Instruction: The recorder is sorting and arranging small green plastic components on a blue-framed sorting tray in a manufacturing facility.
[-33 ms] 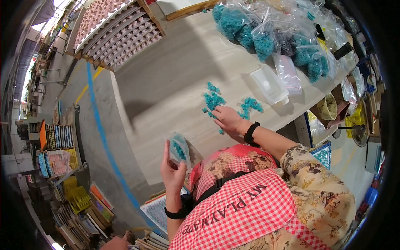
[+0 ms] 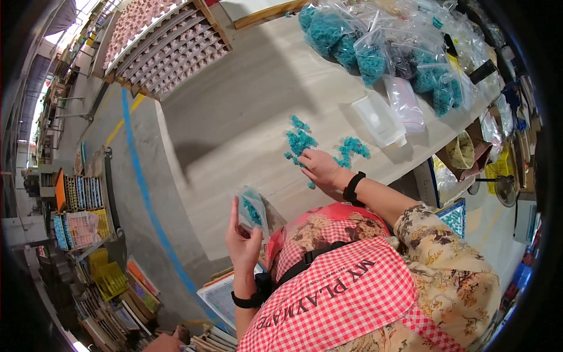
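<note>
My left hand point(image 2: 243, 242) holds a clear plastic bag point(image 2: 262, 206) upright near the table's front edge, thumb and fingers closed on its side. Small teal pieces point(image 2: 251, 211) lie inside it. My right hand point(image 2: 322, 168) is lowered to the tabletop, its fingers bent together at the near edge of a loose teal pile point(image 2: 301, 139). The fingertips touch pieces there; how many they pinch is hidden. A second small teal cluster point(image 2: 353, 149) lies just beyond that hand, to its right.
Filled bags of teal pieces point(image 2: 328, 32) crowd the back right of the table point(image 2: 234, 152). Nearer are a white translucent container point(image 2: 378, 120) and a pale pink bag point(image 2: 404, 104). A rack of small pale pieces point(image 2: 170, 53) stands far left. Another person's hand point(image 2: 164, 342) shows bottom left.
</note>
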`<state>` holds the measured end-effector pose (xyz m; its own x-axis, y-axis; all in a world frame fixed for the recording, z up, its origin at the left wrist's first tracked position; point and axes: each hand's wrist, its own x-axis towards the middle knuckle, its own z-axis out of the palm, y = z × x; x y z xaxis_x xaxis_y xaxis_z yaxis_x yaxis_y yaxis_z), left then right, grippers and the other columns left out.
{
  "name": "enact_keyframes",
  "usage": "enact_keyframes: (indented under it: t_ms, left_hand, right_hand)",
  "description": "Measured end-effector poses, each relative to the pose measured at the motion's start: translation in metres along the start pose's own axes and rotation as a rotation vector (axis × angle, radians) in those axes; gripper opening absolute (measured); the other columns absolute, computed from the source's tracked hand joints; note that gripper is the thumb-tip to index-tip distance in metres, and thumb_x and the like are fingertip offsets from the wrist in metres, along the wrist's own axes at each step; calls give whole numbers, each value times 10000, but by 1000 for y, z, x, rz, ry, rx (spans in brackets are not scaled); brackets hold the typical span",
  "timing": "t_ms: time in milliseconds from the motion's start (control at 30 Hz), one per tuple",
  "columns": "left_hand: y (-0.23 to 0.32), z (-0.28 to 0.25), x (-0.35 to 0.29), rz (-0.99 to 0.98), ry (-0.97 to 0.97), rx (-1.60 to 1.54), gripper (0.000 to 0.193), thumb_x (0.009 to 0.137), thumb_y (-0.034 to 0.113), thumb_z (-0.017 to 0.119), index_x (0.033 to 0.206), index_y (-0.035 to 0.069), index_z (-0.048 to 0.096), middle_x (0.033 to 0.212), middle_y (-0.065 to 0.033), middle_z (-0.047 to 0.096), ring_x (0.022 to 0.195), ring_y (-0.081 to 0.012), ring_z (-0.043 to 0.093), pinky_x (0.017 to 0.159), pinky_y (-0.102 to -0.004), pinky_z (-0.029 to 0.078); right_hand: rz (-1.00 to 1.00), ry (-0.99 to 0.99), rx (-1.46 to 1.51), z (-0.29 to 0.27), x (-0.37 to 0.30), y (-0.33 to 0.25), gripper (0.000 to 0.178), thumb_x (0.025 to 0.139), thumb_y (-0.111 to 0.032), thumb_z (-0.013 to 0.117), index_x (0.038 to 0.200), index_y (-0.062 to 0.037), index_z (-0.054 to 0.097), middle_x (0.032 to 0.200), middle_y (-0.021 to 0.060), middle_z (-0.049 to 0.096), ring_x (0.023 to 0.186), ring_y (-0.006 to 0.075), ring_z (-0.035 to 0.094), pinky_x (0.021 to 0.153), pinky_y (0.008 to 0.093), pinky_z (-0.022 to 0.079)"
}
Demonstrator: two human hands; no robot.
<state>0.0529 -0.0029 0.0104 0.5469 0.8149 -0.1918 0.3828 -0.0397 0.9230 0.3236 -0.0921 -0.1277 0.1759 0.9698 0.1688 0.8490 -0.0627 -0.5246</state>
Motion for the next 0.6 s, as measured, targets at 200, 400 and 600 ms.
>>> enact_keyframes:
  t_ms: [200, 400, 600]
  left_hand:
    - [0, 4, 2, 32, 5, -35, 799, 690, -83, 519, 1456, 49, 331, 820, 58, 551, 558, 3, 390, 507, -163, 345]
    - [3, 1, 2, 3, -16, -28, 797, 692, -95, 512, 1455, 41, 329, 943, 38, 591, 575, 0, 402, 513, -164, 358]
    - [0, 2, 3, 26, 8, -46, 793, 690, -91, 513, 1452, 35, 334, 931, 34, 593, 581, -3, 403, 520, -170, 367]
  right_hand:
    - [-55, -17, 68, 3, -7, 11, 213, 765, -101, 636, 961, -59, 565, 879, 128, 525, 827, 337, 554, 688, 429, 465]
    - [-95, -127, -4, -17, -27, 26, 165, 752, -120, 632, 909, -78, 606, 860, 113, 531, 836, 323, 562, 705, 429, 460]
    - [-56, -213, 38, -34, -30, 24, 195, 775, -169, 631, 960, -108, 636, 857, 106, 554, 834, 310, 563, 698, 417, 465]
